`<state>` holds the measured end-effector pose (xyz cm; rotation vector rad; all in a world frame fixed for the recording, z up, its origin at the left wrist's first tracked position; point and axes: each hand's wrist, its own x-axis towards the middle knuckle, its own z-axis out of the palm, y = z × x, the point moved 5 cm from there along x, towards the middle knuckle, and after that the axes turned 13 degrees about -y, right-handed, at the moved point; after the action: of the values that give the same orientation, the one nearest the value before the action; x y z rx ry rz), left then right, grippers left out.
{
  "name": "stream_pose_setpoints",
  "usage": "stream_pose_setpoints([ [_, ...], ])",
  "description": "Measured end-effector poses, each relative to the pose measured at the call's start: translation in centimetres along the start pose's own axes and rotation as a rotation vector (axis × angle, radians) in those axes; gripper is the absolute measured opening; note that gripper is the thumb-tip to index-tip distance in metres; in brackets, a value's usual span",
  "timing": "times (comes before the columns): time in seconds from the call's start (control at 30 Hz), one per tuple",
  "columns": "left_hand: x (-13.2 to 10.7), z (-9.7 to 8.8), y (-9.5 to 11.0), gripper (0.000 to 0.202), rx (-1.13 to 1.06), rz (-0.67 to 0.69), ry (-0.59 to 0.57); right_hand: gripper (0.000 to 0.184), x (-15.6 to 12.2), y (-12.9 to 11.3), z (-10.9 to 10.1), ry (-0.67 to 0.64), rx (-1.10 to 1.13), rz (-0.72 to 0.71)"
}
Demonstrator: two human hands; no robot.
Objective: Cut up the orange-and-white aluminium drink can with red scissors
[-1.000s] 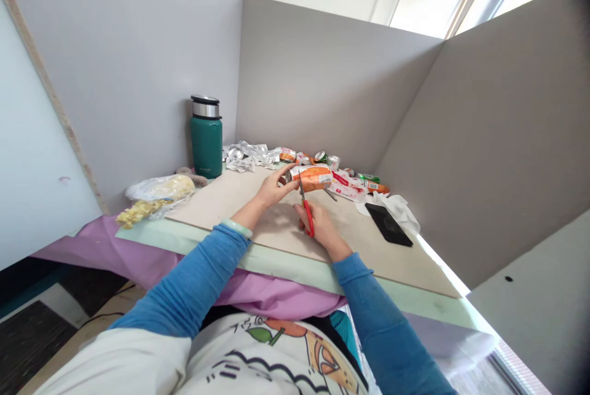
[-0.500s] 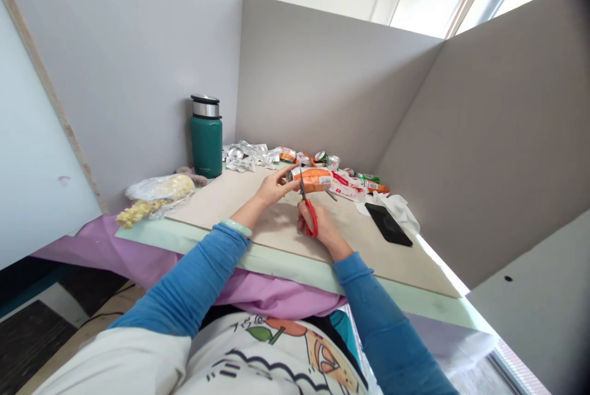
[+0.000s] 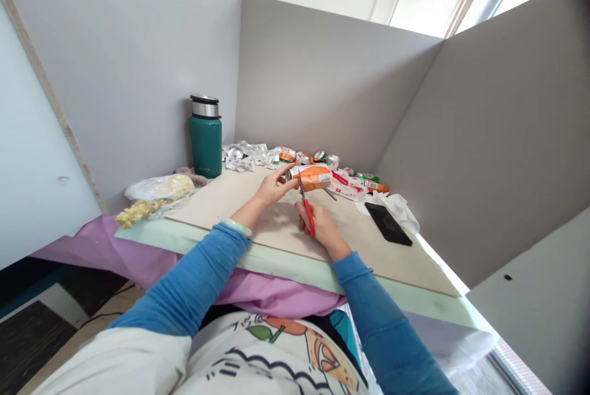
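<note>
Though little changed since half a second ago, walled in by smooth grey partitions [image 3: 332,75] around a table [image 3: 415,300] topped with a flat beige board [image 3: 276,232]. At the back left, an upright cylindrical teal bottle [image 3: 206,146]; above the board, sideways, an orange-and-white can [image 3: 316,179] gripped by its left end in the left hand [image 3: 274,189]. Wrapped in the right hand [image 3: 324,227], red-handled scissors [image 3: 310,218], tipped slightly farther left than before, blades up against the can.
</note>
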<state>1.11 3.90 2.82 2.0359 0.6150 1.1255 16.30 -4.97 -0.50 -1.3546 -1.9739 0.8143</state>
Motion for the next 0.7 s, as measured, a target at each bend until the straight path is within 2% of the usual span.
stream_pose_setpoints([
  [0.7, -0.14, -0.10, 0.31, 0.068, 0.001, -0.015, 0.022, 0.047, -0.31, -0.30, 0.04, -0.015, 0.042, -0.010],
])
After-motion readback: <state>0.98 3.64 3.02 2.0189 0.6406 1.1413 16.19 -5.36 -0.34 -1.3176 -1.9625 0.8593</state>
